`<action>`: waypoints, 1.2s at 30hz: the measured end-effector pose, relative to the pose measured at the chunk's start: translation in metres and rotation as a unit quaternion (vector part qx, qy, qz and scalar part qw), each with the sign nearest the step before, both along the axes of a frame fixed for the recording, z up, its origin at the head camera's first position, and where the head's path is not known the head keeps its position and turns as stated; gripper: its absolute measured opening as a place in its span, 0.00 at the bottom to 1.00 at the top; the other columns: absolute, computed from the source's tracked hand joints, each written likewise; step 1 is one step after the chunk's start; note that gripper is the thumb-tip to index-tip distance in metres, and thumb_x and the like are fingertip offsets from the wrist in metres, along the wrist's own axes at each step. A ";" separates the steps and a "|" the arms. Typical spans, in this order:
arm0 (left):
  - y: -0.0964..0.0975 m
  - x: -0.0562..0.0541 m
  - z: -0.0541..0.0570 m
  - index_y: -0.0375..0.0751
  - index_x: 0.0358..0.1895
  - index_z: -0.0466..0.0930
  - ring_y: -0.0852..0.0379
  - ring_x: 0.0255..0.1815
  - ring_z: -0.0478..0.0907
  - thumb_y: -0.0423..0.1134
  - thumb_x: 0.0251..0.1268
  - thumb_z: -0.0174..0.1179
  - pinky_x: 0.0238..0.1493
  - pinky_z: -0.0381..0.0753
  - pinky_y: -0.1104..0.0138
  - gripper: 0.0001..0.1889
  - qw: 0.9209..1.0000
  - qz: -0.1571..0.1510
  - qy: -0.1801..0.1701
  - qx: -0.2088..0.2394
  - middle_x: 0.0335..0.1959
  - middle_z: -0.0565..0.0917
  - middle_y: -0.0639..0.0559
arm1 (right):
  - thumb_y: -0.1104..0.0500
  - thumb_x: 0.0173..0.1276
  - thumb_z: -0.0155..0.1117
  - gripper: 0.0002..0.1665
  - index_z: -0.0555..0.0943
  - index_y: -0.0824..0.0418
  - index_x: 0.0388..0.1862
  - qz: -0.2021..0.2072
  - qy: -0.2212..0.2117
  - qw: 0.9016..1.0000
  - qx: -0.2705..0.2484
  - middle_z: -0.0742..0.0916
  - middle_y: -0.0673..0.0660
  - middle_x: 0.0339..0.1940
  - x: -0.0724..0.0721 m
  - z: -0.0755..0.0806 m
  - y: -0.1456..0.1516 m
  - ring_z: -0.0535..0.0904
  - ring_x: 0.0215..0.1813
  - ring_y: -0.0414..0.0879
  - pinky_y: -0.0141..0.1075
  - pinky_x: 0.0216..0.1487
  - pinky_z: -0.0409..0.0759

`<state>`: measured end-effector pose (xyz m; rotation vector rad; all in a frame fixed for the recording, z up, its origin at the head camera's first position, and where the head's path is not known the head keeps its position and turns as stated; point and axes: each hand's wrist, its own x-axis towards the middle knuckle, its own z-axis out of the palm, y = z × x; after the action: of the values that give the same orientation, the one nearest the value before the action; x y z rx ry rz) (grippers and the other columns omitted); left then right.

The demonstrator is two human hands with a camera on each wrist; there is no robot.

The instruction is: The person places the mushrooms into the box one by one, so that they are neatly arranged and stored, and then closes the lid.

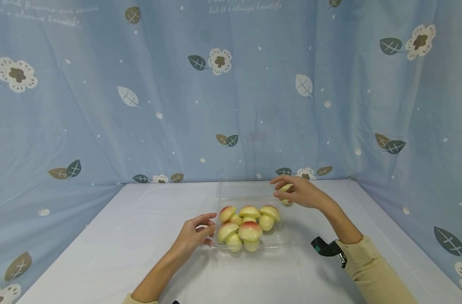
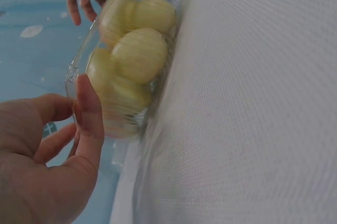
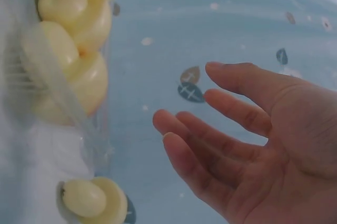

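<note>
A clear plastic clamshell box (image 1: 274,238) stands with its lid (image 1: 247,189) folded back. Inside lie several yellow toy mushrooms (image 1: 250,231) with red-tinged caps. At the box's left side, my left hand (image 1: 194,234) pinches the rim between thumb and fingers; the left wrist view shows the thumb (image 2: 88,113) against the outer wall. My right hand (image 1: 301,192) is raised at the back right with fingers loosely bent and nothing in them. Behind it in the head view, one loose toy mushroom (image 3: 95,197) lies on the table outside the box, partly hidden by the fingers.
A white cloth covers the table (image 1: 147,228). Blue curtains (image 1: 170,105) with leaf and flower prints hang at the back and sides. A black wrist camera (image 1: 325,247) sticks out from the right sleeve (image 1: 371,266).
</note>
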<state>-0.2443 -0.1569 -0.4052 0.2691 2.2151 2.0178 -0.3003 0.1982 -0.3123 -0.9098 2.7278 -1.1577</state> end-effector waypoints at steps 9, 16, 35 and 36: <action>0.001 -0.001 0.001 0.36 0.66 0.72 0.57 0.35 0.77 0.32 0.68 0.60 0.32 0.87 0.68 0.23 1.000 0.001 0.008 -0.002 0.44 0.75 0.45 | 0.54 0.72 0.61 0.24 0.73 0.60 0.65 -0.038 0.002 0.999 0.009 0.81 0.69 0.57 -0.011 -0.009 0.008 0.86 0.45 0.58 0.46 0.41 0.88; 0.000 0.000 0.001 0.36 0.66 0.73 0.55 0.35 0.77 0.31 0.68 0.60 0.32 0.87 0.68 0.23 1.000 0.006 0.004 -0.007 0.44 0.75 0.46 | 0.54 0.72 0.62 0.25 0.73 0.62 0.64 -0.049 0.009 0.999 0.011 0.79 0.71 0.58 -0.020 -0.019 0.010 0.86 0.45 0.56 0.46 0.40 0.88; 0.001 -0.002 -0.001 0.35 0.65 0.73 0.56 0.34 0.77 0.31 0.67 0.59 0.30 0.87 0.68 0.23 1.000 0.009 0.007 -0.007 0.43 0.76 0.46 | 0.50 0.72 0.62 0.36 0.64 0.62 0.73 -0.147 -0.019 0.989 0.006 0.70 0.76 0.67 -0.037 -0.042 0.026 0.85 0.47 0.62 0.45 0.39 0.88; 0.000 -0.002 -0.001 0.35 0.65 0.73 0.57 0.34 0.77 0.31 0.67 0.60 0.30 0.87 0.68 0.23 1.000 0.009 0.007 -0.006 0.43 0.76 0.46 | 0.51 0.72 0.62 0.35 0.64 0.62 0.72 -0.149 -0.014 0.989 0.007 0.70 0.76 0.67 -0.038 -0.044 0.027 0.85 0.46 0.62 0.44 0.38 0.88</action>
<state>-0.2459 -0.1564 -0.4067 0.2637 2.2454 2.0160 -0.3388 0.2248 -0.3567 -0.4884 2.9152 -1.1780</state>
